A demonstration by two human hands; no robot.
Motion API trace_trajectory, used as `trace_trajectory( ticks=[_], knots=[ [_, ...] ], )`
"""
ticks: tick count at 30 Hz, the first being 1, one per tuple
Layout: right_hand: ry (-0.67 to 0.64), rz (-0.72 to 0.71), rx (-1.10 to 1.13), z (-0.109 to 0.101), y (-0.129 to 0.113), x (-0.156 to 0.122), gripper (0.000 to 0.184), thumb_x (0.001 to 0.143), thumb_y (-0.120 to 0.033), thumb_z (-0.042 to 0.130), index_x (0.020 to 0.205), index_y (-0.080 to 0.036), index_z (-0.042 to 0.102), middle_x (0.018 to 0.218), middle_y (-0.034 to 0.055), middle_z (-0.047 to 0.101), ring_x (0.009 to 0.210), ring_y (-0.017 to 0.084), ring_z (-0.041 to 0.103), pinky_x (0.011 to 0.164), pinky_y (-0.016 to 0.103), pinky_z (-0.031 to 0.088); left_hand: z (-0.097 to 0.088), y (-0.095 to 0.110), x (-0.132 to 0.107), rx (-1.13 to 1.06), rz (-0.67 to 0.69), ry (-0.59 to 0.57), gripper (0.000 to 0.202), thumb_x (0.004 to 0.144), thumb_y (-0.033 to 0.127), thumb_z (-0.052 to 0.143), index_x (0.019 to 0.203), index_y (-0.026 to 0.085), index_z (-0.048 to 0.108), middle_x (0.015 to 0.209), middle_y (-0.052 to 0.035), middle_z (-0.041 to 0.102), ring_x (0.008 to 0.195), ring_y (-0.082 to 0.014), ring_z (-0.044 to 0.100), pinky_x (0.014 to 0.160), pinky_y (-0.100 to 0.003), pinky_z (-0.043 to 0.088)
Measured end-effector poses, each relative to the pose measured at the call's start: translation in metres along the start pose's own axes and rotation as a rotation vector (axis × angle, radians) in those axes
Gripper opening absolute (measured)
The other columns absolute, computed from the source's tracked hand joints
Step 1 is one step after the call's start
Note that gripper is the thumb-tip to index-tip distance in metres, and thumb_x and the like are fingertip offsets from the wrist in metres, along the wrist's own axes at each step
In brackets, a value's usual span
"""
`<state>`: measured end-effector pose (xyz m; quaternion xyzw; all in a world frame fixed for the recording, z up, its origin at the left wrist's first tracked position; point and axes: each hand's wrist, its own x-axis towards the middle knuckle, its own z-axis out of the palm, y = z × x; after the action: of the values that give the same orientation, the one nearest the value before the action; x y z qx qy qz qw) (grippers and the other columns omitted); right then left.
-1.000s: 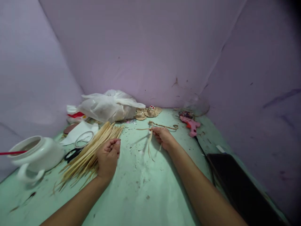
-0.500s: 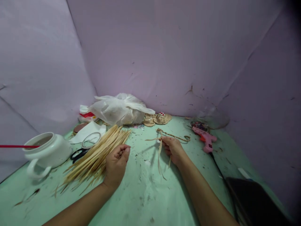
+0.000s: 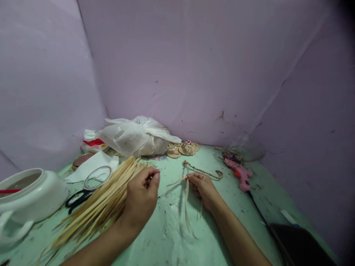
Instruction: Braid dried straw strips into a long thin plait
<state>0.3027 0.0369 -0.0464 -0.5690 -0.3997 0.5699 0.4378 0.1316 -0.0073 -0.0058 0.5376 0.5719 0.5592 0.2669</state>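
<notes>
Near the middle of the table, my right hand (image 3: 203, 189) pinches a braided straw cord (image 3: 203, 170) at its unbraided end. Loose flat strips (image 3: 186, 207) hang down and stick out to the left from the pinch, while the finished braid runs back and right to a curled tip. My left hand (image 3: 142, 194) is closed, its fingers curled toward the palm, and anything inside them is hidden. It hovers over the right side of a bundle of dry straw strips (image 3: 108, 195), apart from the braid.
At left stand a white pot (image 3: 52, 195) with a handle, black scissors (image 3: 77, 199) and a tape ring (image 3: 97, 178). Behind are a white plastic bag (image 3: 135, 138) and woven straw pieces (image 3: 188, 148). A pink glue gun (image 3: 241, 173) and a dark flat object (image 3: 299, 240) lie right.
My left hand has moved slightly right and nearer the braid. My right hand still pinches the strips. The camera view has shifted, so the pot sits further left and lower.
</notes>
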Motion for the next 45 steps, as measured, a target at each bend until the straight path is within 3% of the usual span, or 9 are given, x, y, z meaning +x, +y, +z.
trace_trajectory(
  ticks=[3,5,10,13,19,25,30,37,45],
  knots=[
    [-0.027,-0.034,-0.097,0.001,0.001,0.001,0.017,0.061,-0.032,0.053,0.058,-0.015,0.049,0.039,-0.0085,0.03,0.032,0.003,0.019,0.034,0.02,0.01,0.029,0.019,0.022,0.007,-0.169,-0.197,0.027,0.066,0.025,0.054,0.09,0.013,0.06,0.073,-0.0049,0.062,0.039,-0.0066,0.046,0.038,-0.019,0.034],
    [-0.05,-0.047,-0.14,0.001,0.002,0.002,0.018,0.062,-0.032,0.052,0.058,-0.015,0.049,0.038,-0.0085,0.03,0.032,0.003,0.019,0.035,0.02,0.01,0.05,0.025,0.032,0.025,-0.353,-0.409,0.034,0.065,0.019,0.052,0.098,0.01,0.057,0.059,-0.0037,0.06,0.034,-0.0098,0.047,0.035,-0.019,0.032],
    [-0.091,-0.056,-0.164,-0.004,0.002,0.006,0.018,0.064,-0.032,0.051,0.06,-0.015,0.05,0.04,-0.0077,0.032,0.034,0.004,0.019,0.036,0.02,0.01,0.075,0.016,0.036,0.084,-0.573,-0.724,0.012,0.062,0.012,0.047,0.052,0.01,0.052,0.034,-0.0014,0.044,0.031,-0.0129,0.046,0.034,-0.022,0.033],
    [-0.135,-0.154,-0.306,-0.007,0.0,0.004,0.014,0.063,-0.027,0.051,0.058,-0.014,0.051,0.044,-0.0051,0.04,0.038,0.005,0.026,0.039,0.019,0.017,0.072,0.004,0.038,0.102,-0.518,-0.763,0.016,0.059,0.012,0.047,0.043,0.013,0.045,0.034,0.0003,0.042,0.029,-0.0092,0.038,0.034,-0.02,0.028],
    [-0.015,-0.516,-0.976,-0.006,-0.006,-0.005,0.017,0.061,-0.011,0.045,0.06,-0.012,0.062,0.058,0.0048,0.061,0.054,0.011,0.048,0.05,0.021,0.028,0.077,-0.025,0.044,0.287,-0.057,-0.668,0.016,0.048,0.008,0.046,0.035,0.014,0.041,0.033,0.0061,0.026,0.033,-0.0036,0.023,0.036,-0.02,0.011],
    [0.108,-0.436,-1.2,-0.001,-0.014,-0.014,0.021,0.055,-0.009,0.048,0.062,-0.015,0.066,0.064,0.011,0.065,0.058,0.016,0.054,0.049,0.023,0.027,0.086,-0.033,0.04,0.153,-0.23,-0.654,0.018,0.05,0.011,0.046,0.036,0.016,0.036,0.034,0.0066,0.022,0.035,-0.0037,0.018,0.037,-0.022,0.006],
    [0.119,-0.362,-1.055,-0.002,-0.018,-0.012,0.014,0.056,-0.013,0.052,0.057,-0.015,0.065,0.055,0.0066,0.062,0.053,0.014,0.051,0.047,0.023,0.027,0.088,-0.034,0.041,0.044,-0.347,-0.632,0.017,0.047,0.008,0.047,0.037,0.016,0.036,0.034,0.0074,0.023,0.036,-0.0035,0.019,0.037,-0.021,0.009],
    [-0.09,0.034,-0.419,-0.003,-0.012,-0.003,0.016,0.066,-0.022,0.045,0.054,-0.014,0.054,0.039,-0.0048,0.038,0.033,0.005,0.026,0.035,0.019,0.019,0.081,-0.023,0.043,0.066,-0.417,-0.694,0.011,0.047,0.008,0.047,0.04,0.015,0.043,0.031,0.0068,0.028,0.033,-0.0048,0.022,0.035,-0.02,0.012],
    [0.013,0.024,-0.388,0.001,-0.009,0.002,0.01,0.058,-0.017,0.048,0.049,-0.016,0.046,0.034,-0.0085,0.028,0.029,0.003,0.018,0.033,0.02,0.01,0.072,-0.024,0.053,0.155,-0.263,-0.867,0.01,0.049,0.007,0.046,0.042,0.014,0.05,0.033,0.0056,0.032,0.034,-0.0048,0.023,0.037,-0.021,0.015]
  ],
)
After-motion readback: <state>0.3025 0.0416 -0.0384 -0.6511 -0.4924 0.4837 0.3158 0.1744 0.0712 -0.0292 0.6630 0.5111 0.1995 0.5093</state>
